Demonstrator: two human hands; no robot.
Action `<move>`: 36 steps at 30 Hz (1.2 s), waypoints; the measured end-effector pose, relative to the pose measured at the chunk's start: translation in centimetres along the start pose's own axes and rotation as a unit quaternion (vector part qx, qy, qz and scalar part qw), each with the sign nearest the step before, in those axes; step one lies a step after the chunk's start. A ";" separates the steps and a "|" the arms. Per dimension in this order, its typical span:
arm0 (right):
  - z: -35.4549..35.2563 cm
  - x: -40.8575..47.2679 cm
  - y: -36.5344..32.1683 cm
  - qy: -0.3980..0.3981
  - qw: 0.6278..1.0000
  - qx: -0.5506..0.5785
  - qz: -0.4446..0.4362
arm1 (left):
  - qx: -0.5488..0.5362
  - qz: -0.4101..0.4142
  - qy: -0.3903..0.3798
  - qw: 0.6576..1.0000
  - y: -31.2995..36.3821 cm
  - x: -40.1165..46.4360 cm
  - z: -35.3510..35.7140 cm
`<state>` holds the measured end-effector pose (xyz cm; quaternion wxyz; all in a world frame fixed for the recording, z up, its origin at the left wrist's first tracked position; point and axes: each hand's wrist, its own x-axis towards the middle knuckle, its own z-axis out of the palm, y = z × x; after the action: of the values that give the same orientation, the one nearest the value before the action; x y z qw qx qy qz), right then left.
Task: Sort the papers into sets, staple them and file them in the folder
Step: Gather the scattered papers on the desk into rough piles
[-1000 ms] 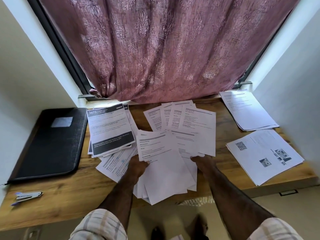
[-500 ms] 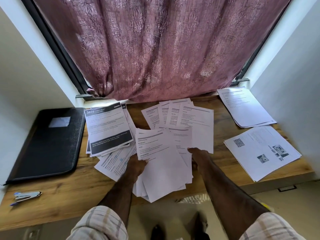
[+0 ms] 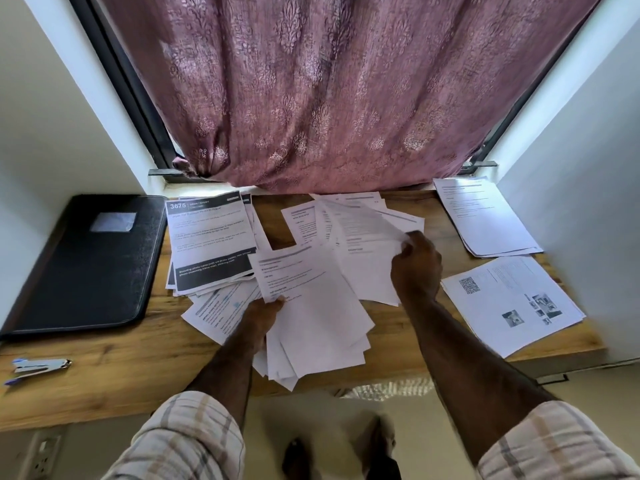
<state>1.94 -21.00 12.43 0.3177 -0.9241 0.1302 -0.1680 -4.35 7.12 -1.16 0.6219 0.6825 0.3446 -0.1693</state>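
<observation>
Sorting underway: left hand (image 3: 265, 311) holds loose papers (image 3: 322, 306), right hand (image 3: 415, 265) pinches sheet (image 3: 363, 220); stapler (image 3: 38, 367), folder (image 3: 86, 265) untouched, shut

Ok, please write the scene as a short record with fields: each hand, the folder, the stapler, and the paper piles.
left hand: grips fanned sheets at the desk's front edge
right hand: pinches a lifted sheet in the middle pile
folder: black, closed, far left on the desk
stapler: front left, untouched
dark-banded stack: beside the folder
QR-code stack: right side
text stack: back right corner
</observation>
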 end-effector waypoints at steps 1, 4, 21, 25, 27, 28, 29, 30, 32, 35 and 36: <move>-0.4 0.5 -0.6 0.006 1.000 0.004 -0.014 | 0.001 -0.013 -0.004 1.000 0.1 0.2 0.0; -0.2 0.6 -0.9 -0.014 0.999 0.031 -0.013 | -0.002 -0.027 -0.010 1.000 0.2 0.5 0.0; 0.7 1.7 -1.6 -0.037 0.989 0.095 0.103 | 0.000 -0.016 -0.019 1.000 0.3 0.7 -0.3; 2.9 -0.8 0.6 -0.186 0.975 0.026 0.118 | -0.131 0.055 0.006 0.990 0.9 -0.6 -0.3; 4.1 -2.2 2.1 -0.239 0.965 0.001 0.112 | -0.168 0.085 0.005 0.982 1.0 -0.9 -0.3; 4.7 -3.0 2.7 -0.263 0.959 -0.010 0.104 | -0.163 0.081 -0.009 0.983 1.0 -1.1 -0.3; 5.2 -3.8 3.3 -0.283 0.954 -0.018 0.096 | -0.144 0.067 -0.031 0.987 1.0 -1.2 -0.3; 5.8 -4.4 3.8 -0.300 0.949 -0.020 0.092 | -0.115 0.048 -0.051 0.991 0.9 -1.1 -0.3; 6.6 -5.0 4.4 -0.332 0.938 -0.008 0.097 | -0.061 0.027 -0.061 0.996 0.5 -0.8 -0.1; 7.1 -4.8 4.6 -0.372 0.923 0.002 0.099 | -0.034 0.023 -0.023 0.999 0.1 -0.5 0.4; 7.0 -4.4 4.7 -0.364 0.927 -0.008 0.088 | -0.033 0.015 -0.013 0.999 0.1 -0.5 0.5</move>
<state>0.02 -19.25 3.27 0.3493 -0.9089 0.0880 0.2100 -4.50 6.50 -0.83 0.6513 0.6644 0.3312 -0.1573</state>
